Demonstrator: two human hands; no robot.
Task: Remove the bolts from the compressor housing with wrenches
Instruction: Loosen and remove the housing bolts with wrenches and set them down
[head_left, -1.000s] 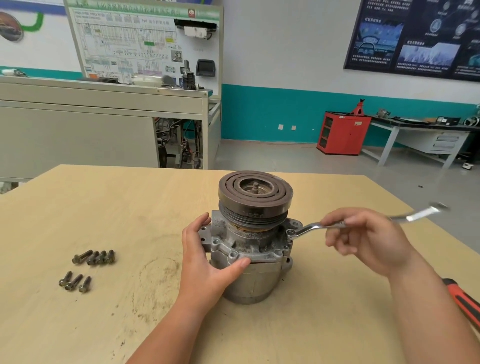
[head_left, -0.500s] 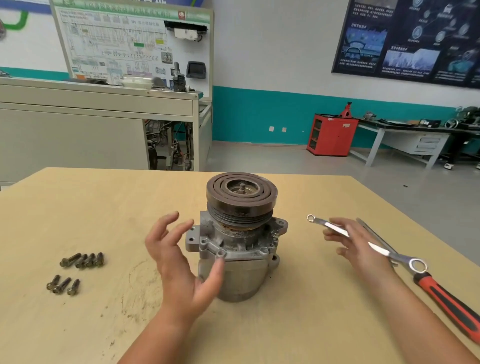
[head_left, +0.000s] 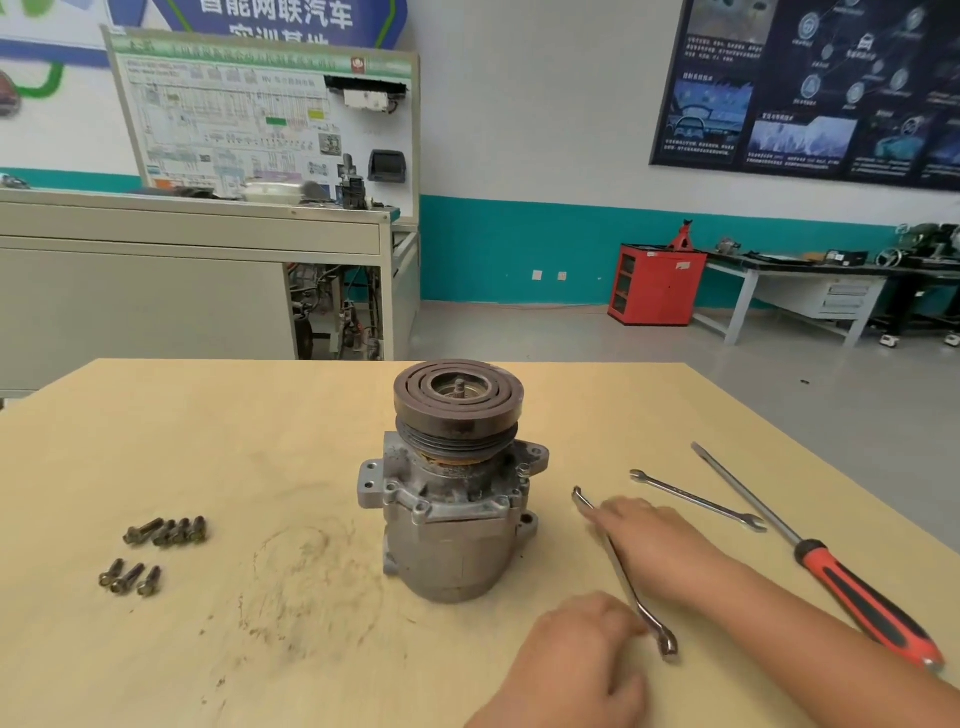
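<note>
The grey compressor housing (head_left: 447, 535) stands upright mid-table with its dark pulley (head_left: 457, 400) on top, and neither hand touches it. A bolt head (head_left: 523, 470) shows on its right flange. To its right a silver wrench (head_left: 631, 592) lies slanted on the table. My right hand (head_left: 654, 540) lies over the wrench's middle, fingers stretched along it and blurred. My left hand (head_left: 582, 660) is low at the frame's bottom, its curled fingers against the wrench's near end; the grip is hidden.
Several loose bolts (head_left: 166, 531) lie in a row at the left of the wooden table (head_left: 260, 441), with three more bolts (head_left: 130, 577) below them. A second wrench (head_left: 696, 501) and a red-handled screwdriver (head_left: 857, 592) lie at the right.
My left hand left the housing and crossed to the right near the wrench. My right hand took the wrench off the bolt and brought it down onto the table.
</note>
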